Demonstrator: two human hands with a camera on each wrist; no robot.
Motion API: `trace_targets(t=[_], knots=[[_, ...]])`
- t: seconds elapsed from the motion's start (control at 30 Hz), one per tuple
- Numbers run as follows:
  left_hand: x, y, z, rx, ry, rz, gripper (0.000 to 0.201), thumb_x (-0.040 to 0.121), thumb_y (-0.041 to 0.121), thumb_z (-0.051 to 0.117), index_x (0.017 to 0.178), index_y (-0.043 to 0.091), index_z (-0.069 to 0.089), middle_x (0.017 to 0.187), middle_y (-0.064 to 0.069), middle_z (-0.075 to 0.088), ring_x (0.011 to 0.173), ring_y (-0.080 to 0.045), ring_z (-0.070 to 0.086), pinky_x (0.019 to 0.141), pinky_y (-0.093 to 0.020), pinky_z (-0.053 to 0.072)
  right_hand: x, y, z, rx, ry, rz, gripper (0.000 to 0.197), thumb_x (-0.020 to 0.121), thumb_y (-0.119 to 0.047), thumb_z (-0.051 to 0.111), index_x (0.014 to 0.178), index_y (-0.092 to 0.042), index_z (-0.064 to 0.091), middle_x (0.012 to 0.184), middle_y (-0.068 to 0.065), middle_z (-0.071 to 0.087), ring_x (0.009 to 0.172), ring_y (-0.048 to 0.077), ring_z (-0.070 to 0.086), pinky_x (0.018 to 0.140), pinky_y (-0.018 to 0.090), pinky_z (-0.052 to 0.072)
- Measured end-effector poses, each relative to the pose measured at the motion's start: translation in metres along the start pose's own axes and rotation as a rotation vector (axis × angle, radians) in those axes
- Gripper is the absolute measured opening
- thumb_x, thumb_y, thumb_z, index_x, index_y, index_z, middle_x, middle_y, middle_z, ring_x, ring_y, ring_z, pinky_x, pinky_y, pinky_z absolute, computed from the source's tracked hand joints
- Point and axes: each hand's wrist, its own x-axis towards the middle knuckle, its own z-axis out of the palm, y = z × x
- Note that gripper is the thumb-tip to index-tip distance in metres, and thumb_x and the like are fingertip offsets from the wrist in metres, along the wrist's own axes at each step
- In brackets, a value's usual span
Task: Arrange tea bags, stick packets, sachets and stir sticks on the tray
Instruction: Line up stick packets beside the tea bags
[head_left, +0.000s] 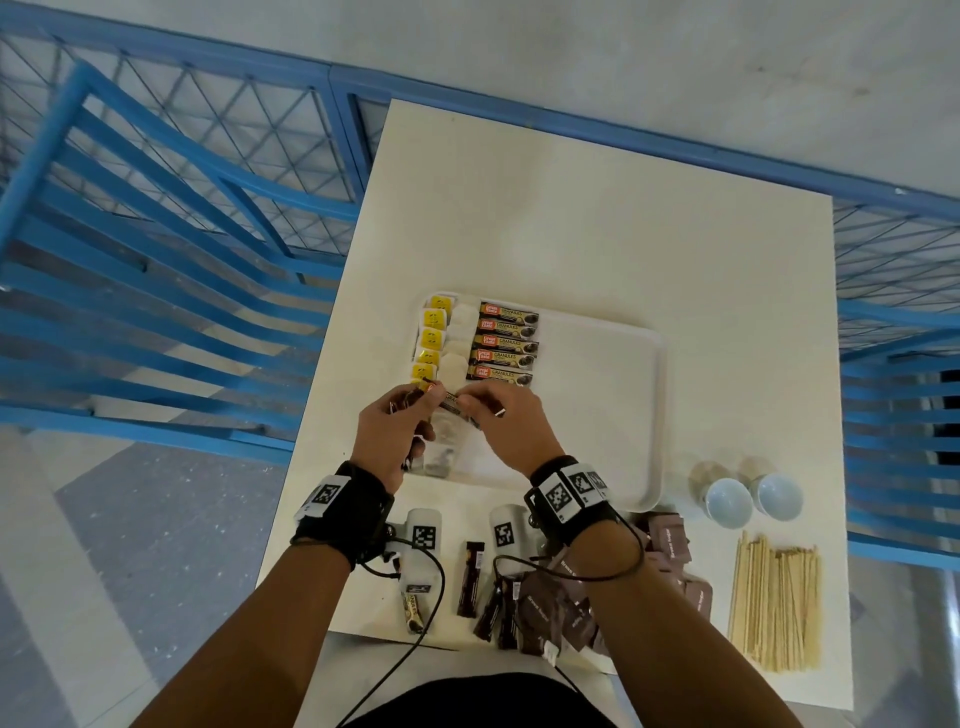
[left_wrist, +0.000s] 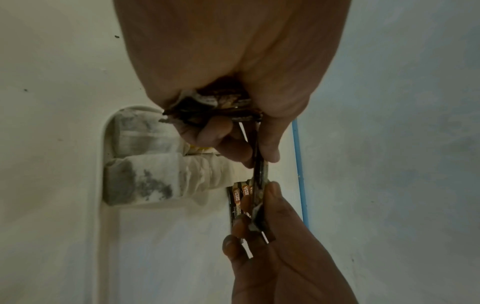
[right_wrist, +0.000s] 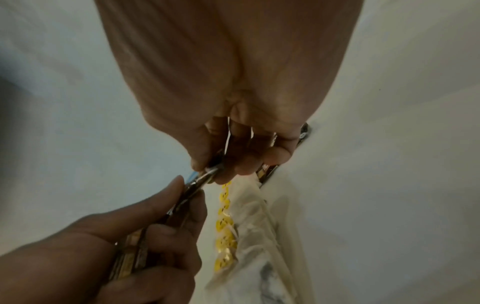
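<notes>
Above a white tray (head_left: 644, 415), the left hand (head_left: 395, 431) grips a bundle of stick packets (left_wrist: 218, 109); right hand (head_left: 506, 415) fingers pinch one packet (head_left: 451, 401).

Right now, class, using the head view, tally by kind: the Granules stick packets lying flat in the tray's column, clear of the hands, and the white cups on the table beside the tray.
Granules stick packets lying flat, clear of the hands: 5
White cups: 2
Total: 7
</notes>
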Motion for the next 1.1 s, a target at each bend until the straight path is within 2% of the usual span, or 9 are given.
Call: trace_targets(t=[0.1,0.2,0.27,0.37,0.5,0.73,0.83,1.0,1.1], knots=[[-0.001,0.0,0.001,-0.007,0.032,0.017,0.019,0.085,0.024,0.083,0.097,0.013,0.074,0.071,-0.005,0.068,0.057,-0.016,0.061,0.04,-0.023,0.031,-0.001,0.003,0.001,-0.048,0.057,-0.023,0.011,0.096,-0.024,0.065,0.102,-0.019,0.074,0.09,-0.01,0.07,0.083,0.005,0.06,0.079,0.022,0.047],[-0.001,-0.001,0.004,0.011,0.056,0.036,0.016,0.085,0.021,0.083,0.094,0.012,0.074,0.075,-0.008,0.072,0.057,-0.016,0.065,0.038,-0.021,0.032,-0.006,0.007,0.002,-0.361,0.087,-0.18,0.027,0.089,-0.043,0.068,0.111,-0.027,0.067,0.105,-0.012,0.06,0.102,0.011,0.051,0.091,0.028,0.039],[-0.001,-0.001,0.006,0.025,0.06,0.037,0.017,0.084,0.021,0.083,0.095,0.01,0.074,0.075,-0.008,0.072,0.056,-0.016,0.065,0.037,-0.022,0.032,-0.009,0.008,0.001,-0.538,0.083,-0.266,0.034,0.087,-0.044,0.069,0.116,-0.028,0.066,0.11,-0.01,0.057,0.11,0.016,0.047,0.095,0.032,0.036],[-0.004,0.0,0.009,0.049,0.045,0.043,0.02,0.086,0.025,0.081,0.099,0.01,0.076,0.081,-0.007,0.076,0.059,-0.016,0.067,0.039,-0.023,0.032,-0.01,0.009,-0.002,-0.589,0.126,-0.297,0.029,0.089,-0.037,0.069,0.116,-0.025,0.067,0.109,-0.008,0.059,0.108,0.019,0.048,0.093,0.036,0.037],[-0.004,-0.002,0.005,0.074,0.023,0.029,0.028,0.089,0.035,0.078,0.104,0.012,0.076,0.092,-0.004,0.078,0.064,-0.018,0.067,0.042,-0.024,0.031,-0.006,0.025,-0.011,-0.574,0.212,-0.205,0.025,0.088,-0.03,0.071,0.113,-0.025,0.068,0.106,-0.008,0.063,0.102,0.02,0.051,0.087,0.036,0.037],[-0.005,-0.003,-0.003,0.061,-0.002,-0.009,0.027,0.09,0.032,0.077,0.101,0.008,0.072,0.083,-0.006,0.072,0.057,-0.017,0.058,0.039,-0.022,0.031,-0.002,0.056,-0.016,-0.677,0.31,-0.108,0.023,0.08,-0.028,0.078,0.102,-0.023,0.075,0.103,-0.002,0.058,0.098,0.024,0.049,0.085,0.039,0.039],[-0.006,-0.004,-0.003,0.071,-0.001,-0.014,0.026,0.09,0.031,0.077,0.101,0.008,0.072,0.081,-0.006,0.072,0.055,-0.017,0.058,0.04,-0.023,0.031,0.005,0.055,-0.011,-0.703,0.295,-0.083,0.022,0.08,-0.029,0.079,0.1,-0.023,0.075,0.099,-0.001,0.056,0.094,0.024,0.048,0.084,0.04,0.039],[-0.006,-0.003,-0.002,0.089,-0.002,-0.017,0.024,0.09,0.03,0.077,0.1,0.008,0.072,0.079,-0.007,0.071,0.055,-0.017,0.057,0.04,-0.023,0.03,0.012,0.049,-0.005,-0.679,0.257,-0.047,0.027,0.082,-0.026,0.075,0.108,-0.022,0.07,0.104,-0.002,0.061,0.097,0.024,0.05,0.087,0.042,0.039],[-0.006,-0.003,-0.002,0.093,-0.003,-0.02,0.025,0.09,0.031,0.077,0.1,0.008,0.071,0.078,-0.006,0.071,0.055,-0.017,0.057,0.04,-0.023,0.03,0.014,0.048,-0.004,-0.658,0.254,-0.039,0.022,0.082,-0.024,0.073,0.104,-0.022,0.068,0.102,-0.003,0.062,0.097,0.023,0.05,0.086,0.04,0.037]])
